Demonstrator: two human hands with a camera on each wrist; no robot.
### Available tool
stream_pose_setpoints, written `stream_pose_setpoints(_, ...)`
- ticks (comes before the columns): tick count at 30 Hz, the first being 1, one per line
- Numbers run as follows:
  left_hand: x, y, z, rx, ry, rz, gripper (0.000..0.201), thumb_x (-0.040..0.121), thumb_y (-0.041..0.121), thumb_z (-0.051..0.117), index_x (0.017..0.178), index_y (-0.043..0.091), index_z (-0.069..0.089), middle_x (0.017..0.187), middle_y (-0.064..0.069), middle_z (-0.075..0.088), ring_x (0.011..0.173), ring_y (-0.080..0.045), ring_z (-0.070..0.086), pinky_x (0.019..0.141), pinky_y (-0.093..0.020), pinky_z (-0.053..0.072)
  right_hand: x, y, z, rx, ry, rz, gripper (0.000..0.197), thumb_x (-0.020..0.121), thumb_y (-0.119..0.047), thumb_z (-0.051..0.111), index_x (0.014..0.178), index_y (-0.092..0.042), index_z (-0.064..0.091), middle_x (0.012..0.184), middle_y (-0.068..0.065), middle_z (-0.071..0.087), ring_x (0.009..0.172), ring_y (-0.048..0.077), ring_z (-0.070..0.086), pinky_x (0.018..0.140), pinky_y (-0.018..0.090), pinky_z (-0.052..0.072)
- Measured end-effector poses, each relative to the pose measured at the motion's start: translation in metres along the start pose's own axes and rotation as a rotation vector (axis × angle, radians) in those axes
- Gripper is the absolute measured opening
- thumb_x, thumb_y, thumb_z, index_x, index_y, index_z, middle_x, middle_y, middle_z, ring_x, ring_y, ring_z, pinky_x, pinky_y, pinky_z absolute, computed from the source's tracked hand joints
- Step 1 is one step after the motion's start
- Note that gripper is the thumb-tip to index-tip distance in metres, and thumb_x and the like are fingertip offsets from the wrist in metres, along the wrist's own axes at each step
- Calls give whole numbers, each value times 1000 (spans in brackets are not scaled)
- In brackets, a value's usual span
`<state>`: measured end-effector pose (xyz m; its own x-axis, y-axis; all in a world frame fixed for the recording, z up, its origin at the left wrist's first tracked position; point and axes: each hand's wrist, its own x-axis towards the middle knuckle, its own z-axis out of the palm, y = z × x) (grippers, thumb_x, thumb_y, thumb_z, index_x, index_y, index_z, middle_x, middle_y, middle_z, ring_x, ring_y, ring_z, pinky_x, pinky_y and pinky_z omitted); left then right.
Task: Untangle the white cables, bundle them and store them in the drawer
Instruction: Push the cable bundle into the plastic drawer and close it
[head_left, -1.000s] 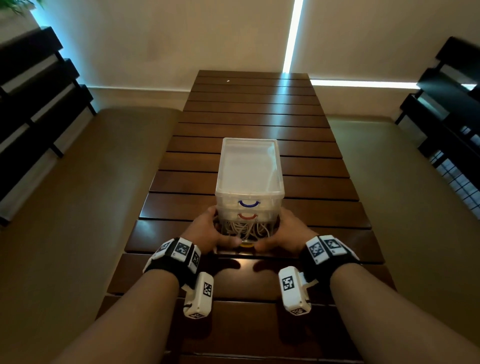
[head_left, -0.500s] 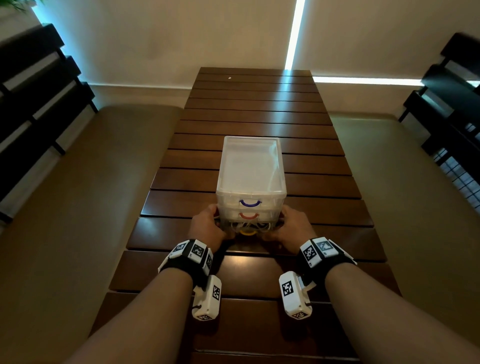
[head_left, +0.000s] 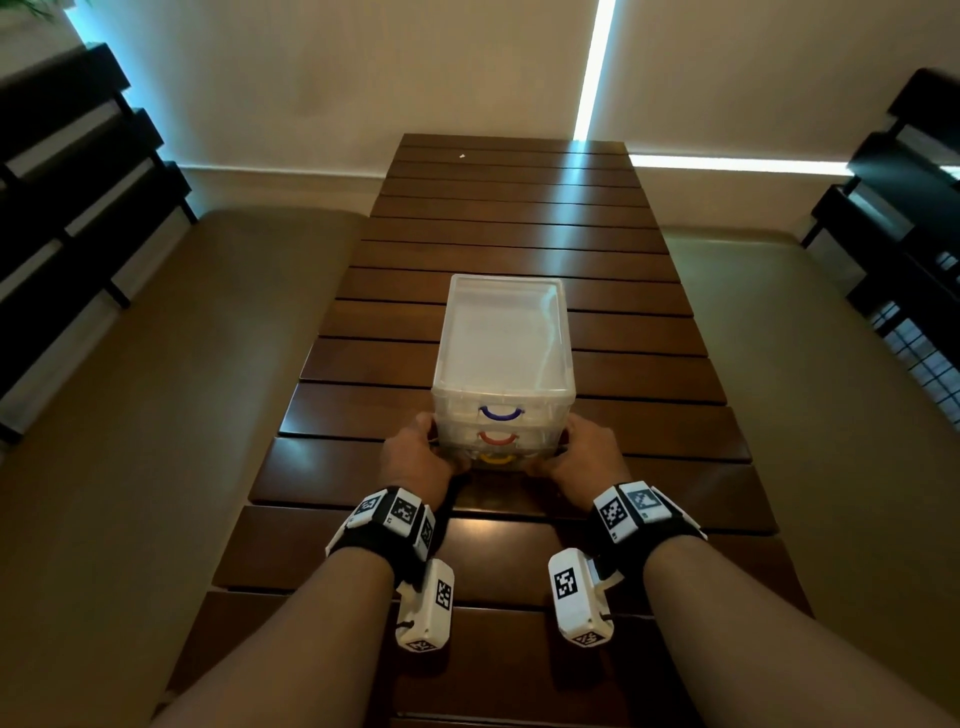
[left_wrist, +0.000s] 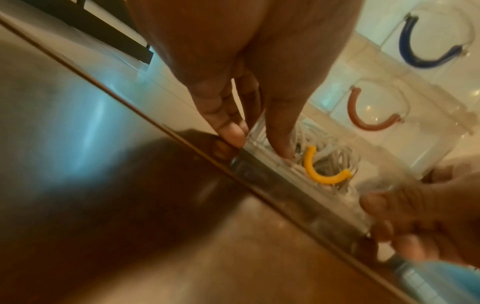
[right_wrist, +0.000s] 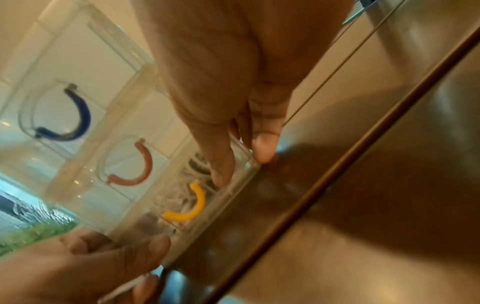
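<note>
Both thumbs pressing yellow-handled bottom drawer (head_left: 498, 460) front, fingers straight along drawer unit (head_left: 503, 364) sides; light slick plastic, springy white cables (left_wrist: 335, 158) inside

White cables (left_wrist: 335, 158) sit coiled inside the bottom drawer (head_left: 498, 460), the yellow-handled one, of a clear three-drawer box (head_left: 503, 343), looks pushed in flush.
</note>
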<state>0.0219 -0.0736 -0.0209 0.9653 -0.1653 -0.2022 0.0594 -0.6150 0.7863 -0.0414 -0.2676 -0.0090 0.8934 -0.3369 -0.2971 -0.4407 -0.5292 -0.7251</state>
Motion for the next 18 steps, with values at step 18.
stream_pose_setpoints(18,3,85,-44,-181,169,129,48,89,19,65,135,21,54,126,1,64,99,-8,63,82,-17,52,-17,-84,-50,135,178,-61,51,97,-20,51,147,-21,40,145,3,50,129,20,49,112,33,36)
